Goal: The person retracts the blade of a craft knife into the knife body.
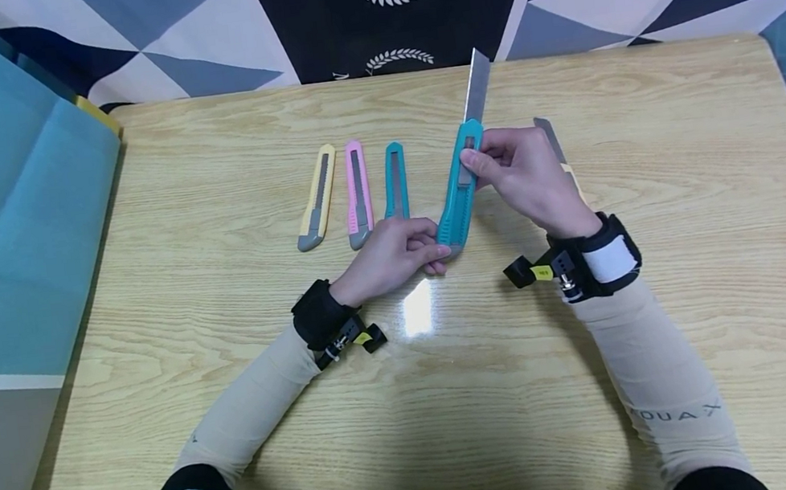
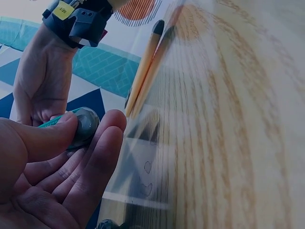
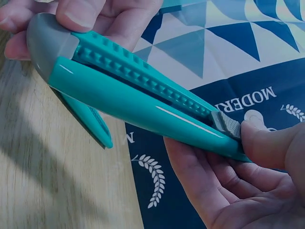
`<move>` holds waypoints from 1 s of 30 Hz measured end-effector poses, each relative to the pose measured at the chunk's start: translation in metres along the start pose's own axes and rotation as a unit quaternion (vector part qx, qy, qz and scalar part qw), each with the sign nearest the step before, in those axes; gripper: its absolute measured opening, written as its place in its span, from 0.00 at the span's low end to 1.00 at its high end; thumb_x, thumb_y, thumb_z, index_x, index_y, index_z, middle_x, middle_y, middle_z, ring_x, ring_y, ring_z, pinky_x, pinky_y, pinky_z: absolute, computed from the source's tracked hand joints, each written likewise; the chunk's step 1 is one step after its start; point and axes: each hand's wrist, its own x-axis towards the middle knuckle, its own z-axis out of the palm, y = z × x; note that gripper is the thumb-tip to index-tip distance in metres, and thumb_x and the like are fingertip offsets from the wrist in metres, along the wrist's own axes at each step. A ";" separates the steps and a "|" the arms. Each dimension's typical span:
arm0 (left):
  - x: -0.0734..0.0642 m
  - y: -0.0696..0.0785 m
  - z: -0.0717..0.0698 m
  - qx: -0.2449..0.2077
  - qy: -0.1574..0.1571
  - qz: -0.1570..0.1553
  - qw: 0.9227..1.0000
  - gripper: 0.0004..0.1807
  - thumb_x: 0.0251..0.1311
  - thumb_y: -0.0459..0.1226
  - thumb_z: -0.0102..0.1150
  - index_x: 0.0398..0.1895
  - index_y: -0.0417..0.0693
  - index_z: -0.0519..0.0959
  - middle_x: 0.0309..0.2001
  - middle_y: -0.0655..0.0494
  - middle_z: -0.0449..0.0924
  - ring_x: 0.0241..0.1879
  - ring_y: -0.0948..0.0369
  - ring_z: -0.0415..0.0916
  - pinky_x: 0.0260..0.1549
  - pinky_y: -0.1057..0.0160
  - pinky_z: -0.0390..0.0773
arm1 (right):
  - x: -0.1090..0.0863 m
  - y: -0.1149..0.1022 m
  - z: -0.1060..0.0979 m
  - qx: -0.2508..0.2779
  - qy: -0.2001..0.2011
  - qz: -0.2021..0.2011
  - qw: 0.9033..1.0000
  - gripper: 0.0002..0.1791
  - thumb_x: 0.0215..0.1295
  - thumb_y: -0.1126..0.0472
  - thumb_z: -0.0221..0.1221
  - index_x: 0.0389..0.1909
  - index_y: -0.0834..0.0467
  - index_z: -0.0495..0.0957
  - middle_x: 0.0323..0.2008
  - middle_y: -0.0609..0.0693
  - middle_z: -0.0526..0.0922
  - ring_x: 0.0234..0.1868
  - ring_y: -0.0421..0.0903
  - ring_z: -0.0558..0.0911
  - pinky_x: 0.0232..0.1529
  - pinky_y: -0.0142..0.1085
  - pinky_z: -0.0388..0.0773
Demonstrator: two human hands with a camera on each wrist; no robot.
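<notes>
A large teal utility knife (image 1: 456,207) is held up at a slant over the table, its blade (image 1: 477,87) extended away from the body. My right hand (image 1: 532,176) grips the upper body, thumb beside the grey slider (image 3: 226,124) in the right wrist view. At the lower end, my left hand (image 1: 397,254) pinches the grey end cap (image 3: 50,47) between thumb and fingers. Beyond the right hand lies a yellow utility knife (image 1: 572,176) with its blade out, partly hidden by that hand.
A yellow cutter (image 1: 316,203), a pink cutter (image 1: 357,188) and a smaller teal cutter (image 1: 395,176) lie in a row left of the hands. The left hand covers the teal one's lower end. Patterned cloth (image 1: 209,39) hangs behind the wooden table (image 1: 706,185).
</notes>
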 end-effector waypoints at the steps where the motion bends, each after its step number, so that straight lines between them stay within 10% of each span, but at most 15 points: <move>1: 0.000 0.001 0.000 0.002 0.000 -0.003 1.000 0.04 0.60 0.27 0.56 0.28 0.34 0.74 0.26 0.44 0.83 0.26 0.57 0.81 0.30 0.58 0.84 | 0.000 -0.001 0.000 0.000 0.000 0.001 1.000 0.11 0.67 0.60 0.54 0.39 0.64 0.80 0.28 0.55 0.83 0.26 0.45 0.82 0.31 0.29 0.81; 9: -0.003 0.013 -0.002 -0.009 0.000 -0.017 1.000 0.05 0.60 0.26 0.55 0.28 0.32 0.74 0.27 0.39 0.82 0.27 0.53 0.81 0.31 0.54 0.84 | 0.001 -0.003 0.001 -0.010 -0.003 0.018 1.000 0.11 0.67 0.60 0.54 0.39 0.64 0.80 0.30 0.57 0.83 0.28 0.44 0.82 0.30 0.25 0.78; 19: 0.005 -0.017 0.001 -0.018 0.006 0.000 1.000 0.06 0.61 0.31 0.57 0.27 0.39 0.74 0.25 0.49 0.83 0.25 0.59 0.81 0.27 0.62 0.84 | 0.002 -0.003 0.005 -0.036 0.011 0.013 0.999 0.10 0.65 0.59 0.57 0.39 0.63 0.80 0.29 0.53 0.81 0.25 0.44 0.76 0.20 0.28 0.66; 30: 0.002 -0.003 -0.002 -0.041 0.026 0.003 0.999 0.04 0.61 0.29 0.55 0.32 0.34 0.76 0.28 0.41 0.83 0.27 0.54 0.81 0.32 0.54 0.84 | 0.002 -0.004 0.010 0.061 0.017 0.036 0.997 0.17 0.68 0.54 0.52 0.40 0.65 0.79 0.29 0.56 0.81 0.30 0.48 0.80 0.28 0.32 0.83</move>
